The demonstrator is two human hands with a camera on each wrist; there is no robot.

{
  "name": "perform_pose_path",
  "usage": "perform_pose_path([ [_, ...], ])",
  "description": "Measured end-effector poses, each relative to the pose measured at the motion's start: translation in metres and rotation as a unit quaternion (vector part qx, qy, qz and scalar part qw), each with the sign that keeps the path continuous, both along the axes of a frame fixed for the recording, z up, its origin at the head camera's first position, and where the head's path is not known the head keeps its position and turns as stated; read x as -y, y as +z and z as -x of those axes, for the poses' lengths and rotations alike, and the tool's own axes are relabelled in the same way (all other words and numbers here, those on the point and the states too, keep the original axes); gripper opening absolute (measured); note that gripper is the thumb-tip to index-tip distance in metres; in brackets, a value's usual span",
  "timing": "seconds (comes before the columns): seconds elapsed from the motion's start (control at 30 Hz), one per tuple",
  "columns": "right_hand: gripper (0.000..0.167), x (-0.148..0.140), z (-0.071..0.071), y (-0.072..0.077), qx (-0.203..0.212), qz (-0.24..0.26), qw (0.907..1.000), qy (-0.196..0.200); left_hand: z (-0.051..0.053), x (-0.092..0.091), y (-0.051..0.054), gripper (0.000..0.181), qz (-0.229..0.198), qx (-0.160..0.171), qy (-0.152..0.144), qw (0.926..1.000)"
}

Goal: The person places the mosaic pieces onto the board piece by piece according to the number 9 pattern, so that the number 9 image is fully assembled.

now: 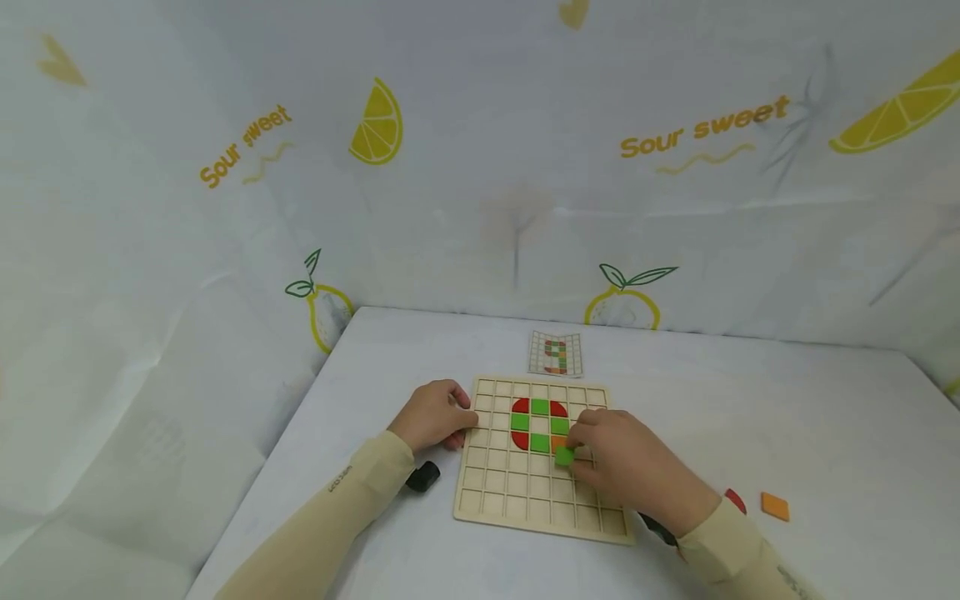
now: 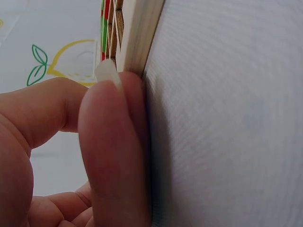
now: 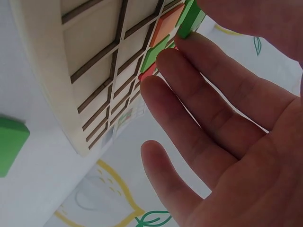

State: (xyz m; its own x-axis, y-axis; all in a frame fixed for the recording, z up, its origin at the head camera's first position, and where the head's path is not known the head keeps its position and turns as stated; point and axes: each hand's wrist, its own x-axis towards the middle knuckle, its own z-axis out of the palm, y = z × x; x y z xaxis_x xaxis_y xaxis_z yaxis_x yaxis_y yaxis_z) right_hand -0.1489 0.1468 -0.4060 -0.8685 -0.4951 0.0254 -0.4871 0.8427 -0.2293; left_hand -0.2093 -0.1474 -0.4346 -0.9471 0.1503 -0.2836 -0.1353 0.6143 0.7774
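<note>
Grid board [image 1: 495, 482] flat on the white bench [image 1: 750, 400], left hand [image 1: 435, 414] at its left edge, right hand [image 1: 626, 454] over its right half. Left: thumb and a finger clamped on the board's left edge, roughly midway along; can't tell how the other fingers sit. Right: thumb and index clamped on a green tile [image 1: 564, 456], middle and ring close together, little finger apart. Held tile is tilted, just off the near side of the orange tile [image 1: 558, 442] on the board; can't tell if it touches the grid.

In the grid, toward the far edge: 3 red rounded pieces [image 1: 520, 440], 4 green squares [image 1: 539, 443] and that 1 orange, making a ring around 1 bare cell.

Pattern card [image 1: 555, 354] lies between the board's far edge and the bench's far edge (creased, shows a 9-like shape). Past the board's right edge: loose orange square [image 1: 775, 506] and a red piece [image 1: 735, 500], partly hidden by the right wrist. Right wrist view adds 1 loose green piece [image 3: 12, 146] beside the board.
</note>
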Motion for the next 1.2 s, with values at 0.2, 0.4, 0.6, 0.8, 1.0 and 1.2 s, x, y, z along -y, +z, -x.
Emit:
perform_pose_path([
  [0.2,0.014,0.0051,-0.0016,-0.0004,-0.005,-0.016,0.9999,0.001,-0.0001,0.0008,0.0001,0.022,-0.008,-0.001,-0.001,1.0000],
  [0.4,0.016,0.0068,-0.0039,-0.0024,-0.005,-0.018,0.9998,-0.002,-0.0001,0.0001,-0.0004,0.021,-0.005,-0.003,-0.002,1.0000],
  [0.6,0.018,0.0077,-0.0048,-0.0041,-0.006,-0.026,0.9997,-0.002,-0.0002,0.0009,-0.0010,0.022,-0.002,-0.004,-0.003,1.0000],
  [0.8,0.017,0.0083,-0.0043,-0.0040,-0.003,-0.029,0.9996,-0.001,0.0003,0.0007,-0.0007,0.022,-0.002,-0.005,-0.003,1.0000],
  [1.0,0.017,0.0092,-0.0047,-0.0040,-0.001,-0.033,0.9994,-0.004,-0.0002,0.0005,-0.0004,0.022,-0.001,-0.004,-0.002,1.0000],
  [1.2,0.019,0.0102,-0.0051,-0.0049,0.001,-0.039,0.9992,-0.009,0.0000,0.0000,-0.0006,0.022,-0.002,-0.003,-0.002,1.0000],
])
